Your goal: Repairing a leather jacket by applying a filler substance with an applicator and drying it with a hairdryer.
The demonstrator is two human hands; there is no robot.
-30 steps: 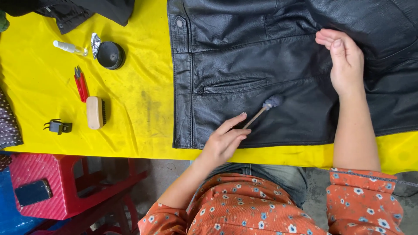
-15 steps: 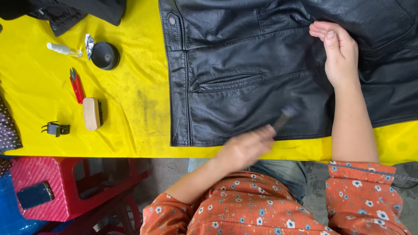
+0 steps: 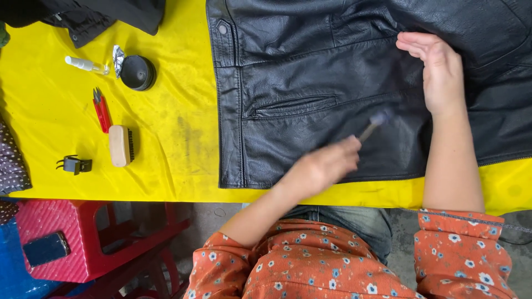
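head view: only view, looking straight down at a yellow table (image 3: 166,138)
left hand (image 3: 324,166): lower centre of frame, fingers clenched round the thin handle of a small brush (image 3: 374,123); hand and brush are motion-blurred
small brush: angled up-right from the left hand, blurred head on the leather just right of the slit pocket (image 3: 293,105)
right hand (image 3: 438,72): upper right, fingers released and laid flat, palm pressing the jacket, holding nothing
black leather jacket (image 3: 299,66): spread flat over centre and upper right of frame, hem along the table's near edge
left side of table: wooden scrub brush (image 3: 119,145), red snips (image 3: 101,111) just above it, black clip (image 3: 74,164) left of it, black round tin (image 3: 138,72) and small white bottle (image 3: 84,65) upper left
dark cloth (image 3: 105,16): top left corner
red stool (image 3: 83,232): lower left, below the table edge, dark phone (image 3: 46,248) lying on it
sleeves: orange floral, bottom of frame
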